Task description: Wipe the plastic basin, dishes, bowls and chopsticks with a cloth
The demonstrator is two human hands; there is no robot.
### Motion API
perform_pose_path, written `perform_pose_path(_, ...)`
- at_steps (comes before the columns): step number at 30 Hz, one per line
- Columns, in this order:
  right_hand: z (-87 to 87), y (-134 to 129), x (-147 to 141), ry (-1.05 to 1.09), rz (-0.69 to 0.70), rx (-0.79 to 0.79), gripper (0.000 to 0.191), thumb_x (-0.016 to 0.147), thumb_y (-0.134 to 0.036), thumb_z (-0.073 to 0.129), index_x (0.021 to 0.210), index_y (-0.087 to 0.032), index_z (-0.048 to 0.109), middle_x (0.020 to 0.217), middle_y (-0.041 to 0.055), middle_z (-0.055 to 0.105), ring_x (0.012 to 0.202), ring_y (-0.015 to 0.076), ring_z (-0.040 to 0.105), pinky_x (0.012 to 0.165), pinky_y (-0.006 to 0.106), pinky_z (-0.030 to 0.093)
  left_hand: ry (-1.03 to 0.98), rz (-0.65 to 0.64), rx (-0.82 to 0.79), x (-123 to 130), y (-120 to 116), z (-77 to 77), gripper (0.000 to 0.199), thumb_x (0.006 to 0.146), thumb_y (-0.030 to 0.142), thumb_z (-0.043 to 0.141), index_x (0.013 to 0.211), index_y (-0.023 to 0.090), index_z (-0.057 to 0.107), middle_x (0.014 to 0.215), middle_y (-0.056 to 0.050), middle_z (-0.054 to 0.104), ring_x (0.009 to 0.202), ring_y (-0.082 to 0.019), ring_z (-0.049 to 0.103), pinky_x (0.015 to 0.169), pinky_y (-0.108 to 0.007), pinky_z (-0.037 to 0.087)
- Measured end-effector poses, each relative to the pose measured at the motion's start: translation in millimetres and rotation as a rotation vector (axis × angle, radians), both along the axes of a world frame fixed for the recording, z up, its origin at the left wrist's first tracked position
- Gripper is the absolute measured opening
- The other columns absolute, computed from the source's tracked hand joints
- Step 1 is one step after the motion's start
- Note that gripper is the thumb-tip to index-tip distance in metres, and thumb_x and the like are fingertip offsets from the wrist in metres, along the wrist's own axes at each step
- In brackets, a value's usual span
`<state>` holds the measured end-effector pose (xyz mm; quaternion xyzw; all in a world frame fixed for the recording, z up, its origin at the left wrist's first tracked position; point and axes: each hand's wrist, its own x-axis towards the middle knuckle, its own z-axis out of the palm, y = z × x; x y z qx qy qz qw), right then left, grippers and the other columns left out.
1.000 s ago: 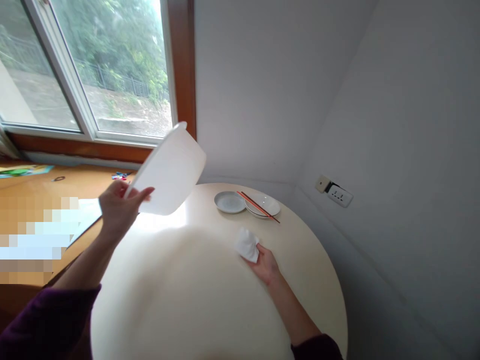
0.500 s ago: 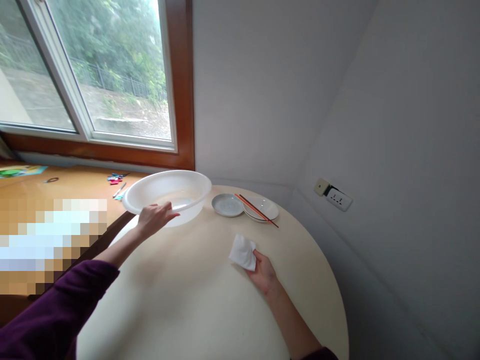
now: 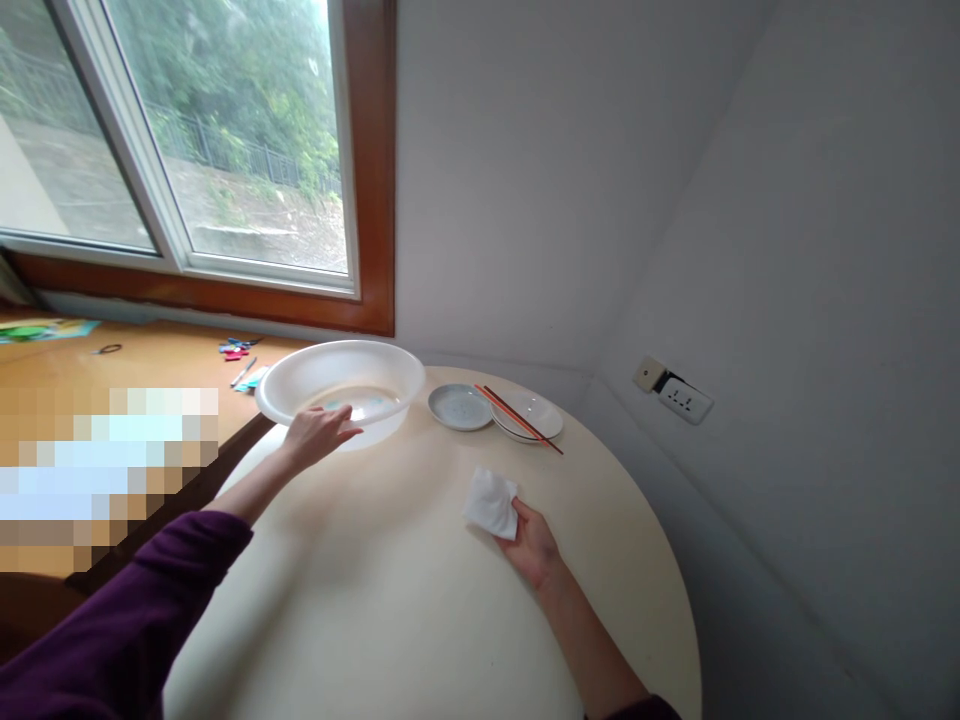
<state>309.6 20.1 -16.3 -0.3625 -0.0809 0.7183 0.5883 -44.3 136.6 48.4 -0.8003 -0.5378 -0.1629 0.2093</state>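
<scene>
At the near rim of a translucent white plastic basin [image 3: 339, 367], my left hand [image 3: 319, 437] has its fingers over the edge and its thumb outside, gripping it. The basin is at the far left of the round cream table [image 3: 390, 590], and a little light shows on its bottom. My right hand [image 3: 534, 543] pinches a folded white tissue [image 3: 491, 503] just above the tabletop, thumb on top. Beyond the tissue lie a grey-blue plate [image 3: 460, 408] and white plates [image 3: 547, 415], overlapping. Reddish and dark chopsticks [image 3: 520, 420] rest across the white plates.
To the left a wooden desk [image 3: 165, 350] carries a pair of scissors [image 3: 109, 349], small red and blue items [image 3: 236, 349] and a pen [image 3: 244, 373]. A window is behind the desk. On the right wall is a power socket [image 3: 685, 399].
The basin has settled slightly lower and more level, with my left hand still at its rim. My right hand keeps the tissue in nearly the same place. The view has shifted slightly.
</scene>
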Motion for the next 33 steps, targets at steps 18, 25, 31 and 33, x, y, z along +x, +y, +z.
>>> perform_pose_path(18,4.1,-0.4,-2.2,-0.026,-0.052,-0.006,0.020,0.089,-0.013,0.043,0.090,-0.012,0.062,0.083,0.0066,0.072,0.077,0.0151,0.068,0.072,0.028,0.053,-0.184,-0.216,0.287,16.3,-52.6,33.2,0.042,0.083,0.040,0.052,0.118,0.016,0.048,0.123,-0.017,0.052,0.118,-0.029,0.046,0.102,-0.047,0.031)
perform_pose_path(25,-4.2,2.8,4.4,0.000,-0.025,0.021,0.022,0.090,-0.017,0.040,0.094,-0.016,0.062,0.084,0.0045,0.072,0.079,0.0158,0.067,0.075,0.034,0.052,-0.226,-0.326,-0.081,57.4,-121.6,-32.5,0.028,0.090,0.032,0.038,0.106,0.018,0.057,0.114,-0.011,0.062,0.105,-0.022,0.058,0.099,-0.042,0.039)
perform_pose_path(31,-0.4,-2.7,7.2,-0.013,-0.033,0.028,0.034,0.093,-0.039,0.034,0.095,-0.018,0.060,0.084,0.0052,0.071,0.078,0.0206,0.067,0.076,0.044,0.051,-0.206,-0.146,-0.402,79.6,-142.8,-80.6,0.045,0.090,0.035,0.034,0.129,0.016,0.047,0.137,-0.013,0.045,0.129,-0.026,0.036,0.106,-0.051,0.026)
perform_pose_path(33,2.5,-4.5,7.1,-0.011,-0.023,0.052,0.038,0.092,-0.045,0.034,0.097,-0.018,0.060,0.086,0.0067,0.071,0.081,0.0215,0.067,0.078,0.045,0.050,-0.202,-0.127,-0.427,81.7,-144.2,-82.8,0.045,0.089,0.035,0.035,0.128,0.017,0.048,0.139,-0.013,0.043,0.131,-0.026,0.034,0.107,-0.050,0.024)
